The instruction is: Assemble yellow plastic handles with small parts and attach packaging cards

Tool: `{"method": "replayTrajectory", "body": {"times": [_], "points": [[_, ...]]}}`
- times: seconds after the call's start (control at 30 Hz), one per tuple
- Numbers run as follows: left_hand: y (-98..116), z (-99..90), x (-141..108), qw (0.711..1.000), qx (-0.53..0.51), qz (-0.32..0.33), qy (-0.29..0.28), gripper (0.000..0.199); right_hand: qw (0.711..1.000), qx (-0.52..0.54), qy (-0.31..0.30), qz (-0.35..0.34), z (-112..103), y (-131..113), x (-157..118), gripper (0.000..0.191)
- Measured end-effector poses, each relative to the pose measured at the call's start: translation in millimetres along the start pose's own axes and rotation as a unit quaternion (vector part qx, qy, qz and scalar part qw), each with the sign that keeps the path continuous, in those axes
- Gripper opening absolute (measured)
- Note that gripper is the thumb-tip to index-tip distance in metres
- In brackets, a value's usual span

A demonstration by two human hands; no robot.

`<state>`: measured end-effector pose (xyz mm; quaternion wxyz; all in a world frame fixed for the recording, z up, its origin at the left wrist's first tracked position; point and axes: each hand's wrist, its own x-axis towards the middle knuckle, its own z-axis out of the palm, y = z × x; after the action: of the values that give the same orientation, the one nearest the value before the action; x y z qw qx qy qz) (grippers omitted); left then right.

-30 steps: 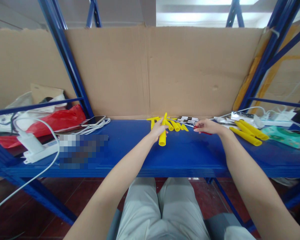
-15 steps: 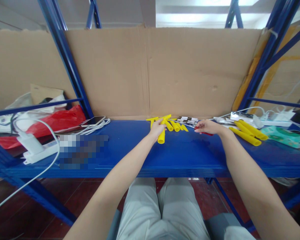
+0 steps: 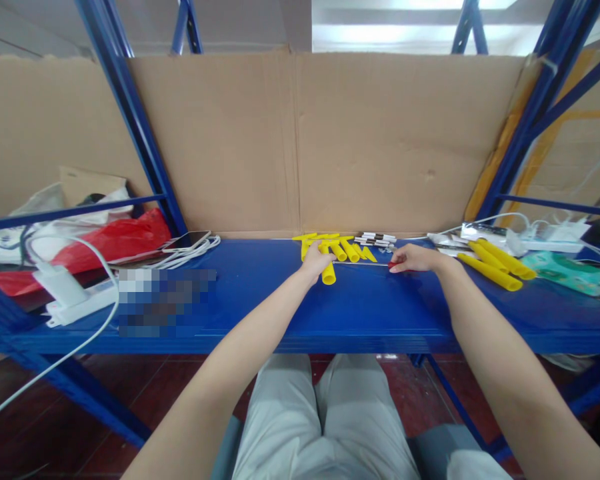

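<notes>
My left hand (image 3: 316,262) is closed around a yellow plastic tube (image 3: 329,275), whose open round end points toward me. My right hand (image 3: 411,258) grips the red handle of a screwdriver (image 3: 363,264). Its long thin shaft lies level and points left, with the tip at the yellow tube; whether it enters the tube I cannot tell. Just behind my left hand are more yellow tubular pieces (image 3: 349,251) and small yellow pointed pieces (image 3: 368,254). Several black-and-white small packs (image 3: 375,238) lie against the cardboard, with tiny metal bits (image 3: 386,249) near them.
The blue shelf (image 3: 260,300) is backed by a cardboard sheet (image 3: 380,147). Yellow tubes (image 3: 495,267) and a green packet (image 3: 570,272) lie at right. A power strip (image 3: 80,303), coiled white cable (image 3: 195,252) and red bag (image 3: 115,243) are at left.
The screwdriver shaft has swung from slanting up and away to level across the shelf. The tube in my left hand has turned and shifted slightly right, its crossbar no longer showing above my fingers.
</notes>
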<state>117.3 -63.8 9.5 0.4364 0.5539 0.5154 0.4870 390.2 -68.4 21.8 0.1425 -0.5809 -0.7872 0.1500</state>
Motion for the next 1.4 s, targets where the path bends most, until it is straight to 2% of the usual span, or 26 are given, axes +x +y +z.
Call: {"method": "replayTrajectory", "body": {"times": [0.17,0.53,0.67,0.8,0.9,1.03,1.2,1.3,1.4], "points": [[-4.5,3.3,1.2,1.000,-0.001,-0.005,-0.015,0.073,1.000,-0.012,-0.004,0.000,3.6,-1.3,3.6,0.046],[-18.4,7.8,10.0,1.000,0.022,0.005,0.000,0.068,1.000,0.013,0.025,0.003,9.9,-0.3,10.3,0.034],[-25.1,10.1,13.7,1.000,0.005,0.012,0.008,0.060,0.998,0.038,0.054,0.001,10.7,1.1,11.3,0.027],[-26.6,11.2,13.9,1.000,-0.013,0.006,0.018,0.054,0.993,0.033,0.116,0.014,10.2,0.8,15.0,0.016],[-25.8,11.7,12.2,1.000,-0.017,-0.003,0.026,0.054,0.983,-0.014,0.176,0.056,8.2,-0.8,21.8,0.015],[-26.0,12.2,10.6,0.999,-0.023,0.000,0.033,0.053,0.953,-0.075,0.237,0.174,2.4,-1.3,35.7,0.023],[-27.2,12.5,10.0,0.999,-0.028,-0.009,0.028,0.048,0.922,-0.086,0.237,0.293,-4.4,0.4,57.2,0.039],[-26.2,12.2,9.0,0.999,-0.030,-0.011,0.030,0.047,0.916,-0.075,0.227,0.323,-5.2,1.1,71.9,0.053],[-24.5,11.8,7.5,0.999,-0.026,-0.011,0.032,0.046,0.910,-0.056,0.217,0.348,-4.8,5.8,87.8,0.059]]}}
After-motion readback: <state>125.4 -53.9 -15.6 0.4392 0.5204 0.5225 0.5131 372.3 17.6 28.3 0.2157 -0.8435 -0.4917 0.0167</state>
